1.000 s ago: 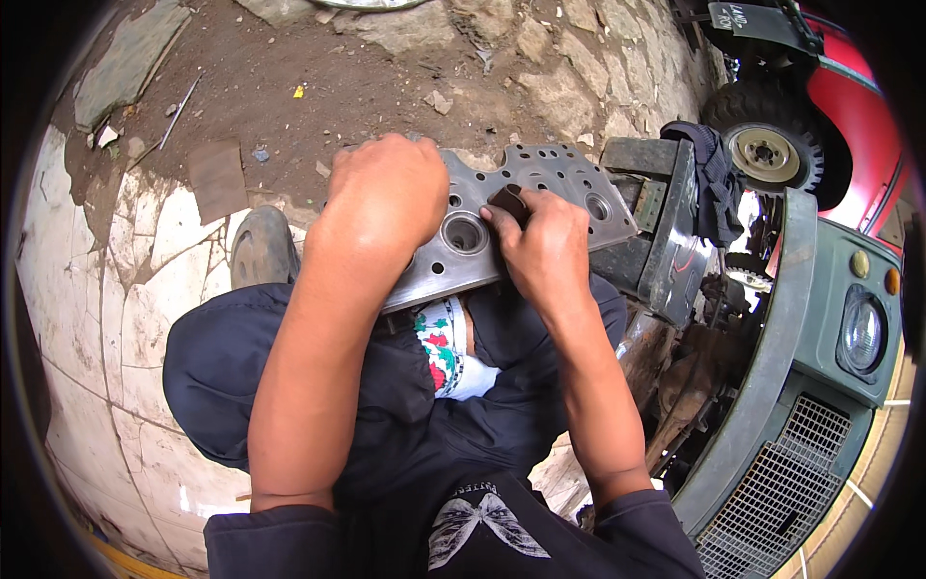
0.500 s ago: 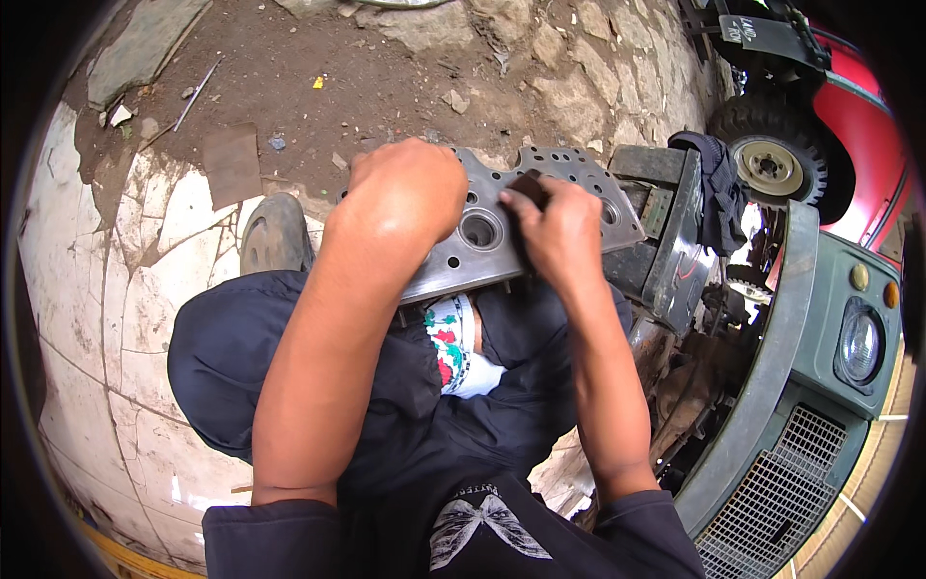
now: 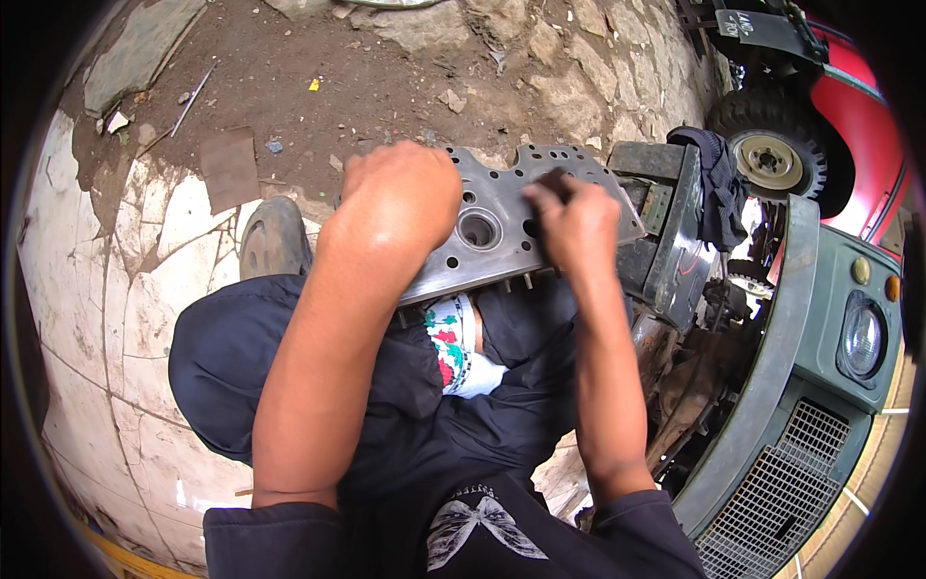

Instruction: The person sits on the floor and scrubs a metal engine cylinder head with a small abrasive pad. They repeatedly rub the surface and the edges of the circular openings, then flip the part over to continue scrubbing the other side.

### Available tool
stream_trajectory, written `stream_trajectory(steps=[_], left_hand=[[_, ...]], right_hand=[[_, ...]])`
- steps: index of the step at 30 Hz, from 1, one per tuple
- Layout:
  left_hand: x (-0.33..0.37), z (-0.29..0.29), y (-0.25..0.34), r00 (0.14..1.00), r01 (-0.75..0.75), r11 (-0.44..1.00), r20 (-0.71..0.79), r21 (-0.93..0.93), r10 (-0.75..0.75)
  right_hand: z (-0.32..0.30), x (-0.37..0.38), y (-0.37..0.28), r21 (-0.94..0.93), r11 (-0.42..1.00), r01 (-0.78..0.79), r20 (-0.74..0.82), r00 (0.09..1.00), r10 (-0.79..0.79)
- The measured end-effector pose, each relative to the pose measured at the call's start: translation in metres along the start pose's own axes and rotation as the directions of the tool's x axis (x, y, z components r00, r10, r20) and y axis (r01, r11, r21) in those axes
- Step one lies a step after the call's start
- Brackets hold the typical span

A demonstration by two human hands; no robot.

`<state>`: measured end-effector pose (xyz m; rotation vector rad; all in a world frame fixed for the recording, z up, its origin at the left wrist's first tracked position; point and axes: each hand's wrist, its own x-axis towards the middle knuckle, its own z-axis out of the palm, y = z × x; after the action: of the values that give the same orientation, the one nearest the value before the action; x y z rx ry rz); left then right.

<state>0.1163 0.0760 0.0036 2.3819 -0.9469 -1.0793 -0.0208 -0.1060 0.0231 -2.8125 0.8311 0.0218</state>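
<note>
A grey metal cylinder head, flat and full of round holes, lies across my lap with its machined face up. My left hand is closed over its left end; the fingertips are hidden behind the hand. Toward the right part of the face, my right hand pinches a small dark brown piece of what looks like sandpaper, blurred by motion, against the metal. A few studs stick out below the near edge of the cylinder head.
To the right stand a green vehicle front with a grey bumper and a dark cloth hanging on a metal beam end. A red vehicle with a tyre is farther off. Broken paving, dirt and stones surround me.
My right hand has slid a little to the right across the cylinder head with the sandpaper, uncovering more holes. My left hand stays nearly in place.
</note>
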Motion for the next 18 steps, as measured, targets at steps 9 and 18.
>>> stream_trajectory(steps=[9, 18], left_hand=[[-0.003, 0.003, 0.0, 0.998, -0.02, 1.0, -0.062, 0.01, 0.02], [-0.002, 0.003, -0.001, 0.995, -0.042, 0.999, -0.091, -0.002, 0.042]], right_hand=[[-0.006, -0.021, -0.016, -0.041, 0.989, 0.142, -0.009, 0.99, -0.143], [-0.002, -0.026, -0.04, -0.091, 0.986, 0.141, 0.086, 0.987, -0.134]])
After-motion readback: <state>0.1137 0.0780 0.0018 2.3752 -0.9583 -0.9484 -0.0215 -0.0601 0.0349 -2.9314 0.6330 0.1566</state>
